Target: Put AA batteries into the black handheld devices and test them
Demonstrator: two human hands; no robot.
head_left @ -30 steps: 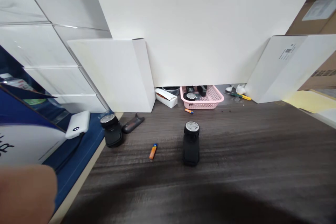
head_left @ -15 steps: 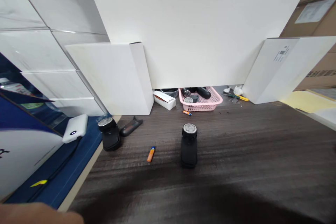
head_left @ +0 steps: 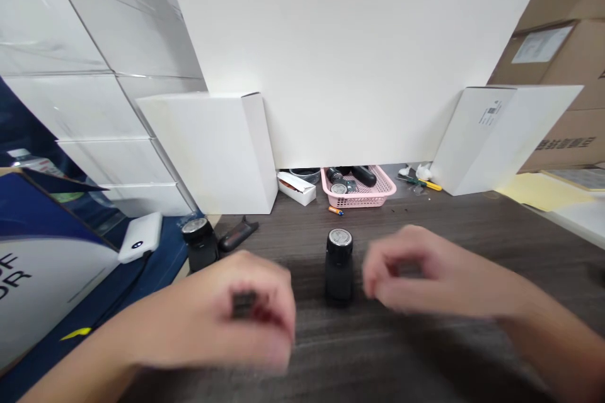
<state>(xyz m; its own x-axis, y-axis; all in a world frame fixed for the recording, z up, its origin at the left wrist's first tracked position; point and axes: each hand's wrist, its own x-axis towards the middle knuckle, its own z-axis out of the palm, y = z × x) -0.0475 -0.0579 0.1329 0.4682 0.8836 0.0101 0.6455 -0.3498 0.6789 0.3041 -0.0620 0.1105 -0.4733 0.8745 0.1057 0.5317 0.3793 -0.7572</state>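
Observation:
A black shaver (head_left: 339, 264) with a round perforated metal head stands upright on the table between my hands. My left hand (head_left: 250, 308) hovers to its left, fingers curled toward the thumb and blurred by motion. On the other side, my right hand (head_left: 411, 271) is close to the shaver but apart from it, also curled and smeared. Whether anything is in either hand cannot be made out. Behind my left wrist is a second black shaver (head_left: 200, 242), partly covered. A dark curved plastic piece (head_left: 237, 235) lies beside it.
A pink basket (head_left: 362, 200) holding shaver parts stands at the back, an orange battery (head_left: 336, 211) before it. White boxes (head_left: 212, 157) flank a large white panel (head_left: 350, 63). A yellow-handled tool (head_left: 431, 185) lies back right; a white power bank (head_left: 140, 236) is at left.
Both hands have come in over the table from below, stopping either side of the middle shaver. The battery left of that shaver is now hidden behind my left hand. The view has shifted slightly.

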